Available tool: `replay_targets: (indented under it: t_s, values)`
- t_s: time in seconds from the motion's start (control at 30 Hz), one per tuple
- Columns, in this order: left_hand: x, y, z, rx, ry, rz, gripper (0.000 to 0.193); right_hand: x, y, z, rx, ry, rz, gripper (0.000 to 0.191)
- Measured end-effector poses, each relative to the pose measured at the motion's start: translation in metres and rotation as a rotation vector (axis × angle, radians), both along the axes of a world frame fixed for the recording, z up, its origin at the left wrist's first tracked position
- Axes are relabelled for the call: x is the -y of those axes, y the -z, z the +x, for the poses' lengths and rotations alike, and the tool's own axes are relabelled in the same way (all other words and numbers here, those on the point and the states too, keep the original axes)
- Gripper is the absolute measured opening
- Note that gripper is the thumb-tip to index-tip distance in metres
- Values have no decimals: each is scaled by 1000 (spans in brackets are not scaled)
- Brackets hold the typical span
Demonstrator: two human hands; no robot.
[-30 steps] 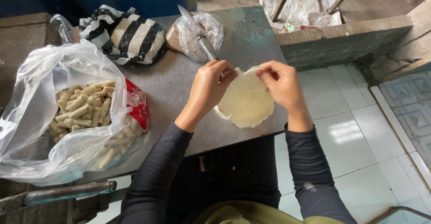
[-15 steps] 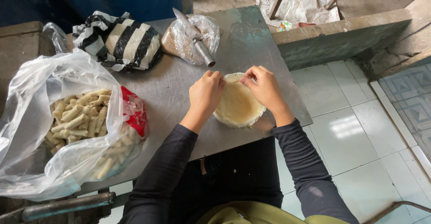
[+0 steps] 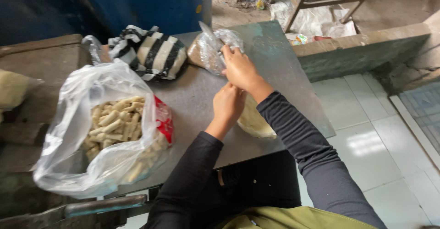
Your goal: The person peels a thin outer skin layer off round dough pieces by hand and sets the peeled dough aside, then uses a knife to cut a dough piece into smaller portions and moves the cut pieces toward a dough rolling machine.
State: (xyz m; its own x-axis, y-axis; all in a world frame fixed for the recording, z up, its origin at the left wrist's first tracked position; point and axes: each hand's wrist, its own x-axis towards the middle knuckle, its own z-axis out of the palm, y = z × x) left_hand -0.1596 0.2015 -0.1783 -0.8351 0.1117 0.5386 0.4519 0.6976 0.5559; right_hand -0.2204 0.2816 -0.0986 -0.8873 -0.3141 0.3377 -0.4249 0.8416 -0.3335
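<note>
A thin pale round wrapper (image 3: 253,120) lies on the grey metal table (image 3: 197,96), partly hidden under my right forearm. My left hand (image 3: 228,104) rests on the wrapper's near-left edge, fingers curled. My right hand (image 3: 239,67) reaches forward across the table and its fingers grip the handle sticking out of a small clear plastic bag (image 3: 208,49) with filling at the far side. The handle's tip is mostly hidden by my fingers.
A large clear plastic bag (image 3: 103,132) full of pale rolled sticks sits at the left. A black and white striped cloth bundle (image 3: 149,52) lies at the back. A blue barrel (image 3: 151,4) stands behind the table. White floor tiles (image 3: 366,137) lie to the right.
My right hand left the wrapper and moved forward to the small bag. The left hand stayed on the wrapper. The camera tilted up and left.
</note>
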Motion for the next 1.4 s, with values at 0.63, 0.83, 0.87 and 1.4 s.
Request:
replay_targets:
  t_s: [0.63, 0.83, 0.87, 1.4]
  values:
    - [3, -16, 5, 133, 49, 157, 11, -62, -9, 4, 669, -276, -1429, 33]
    - [6, -19, 9, -18, 98, 197, 18, -101, 2, 42, 491, -273, -1481, 35]
    - [9, -24, 11, -57, 117, 218, 21, -110, 4, 58, 462, -212, -1432, 35]
    - [-43, -69, -42, 9, 585, -1140, 123, -86, 49, 224, 34, 305, -443, 40]
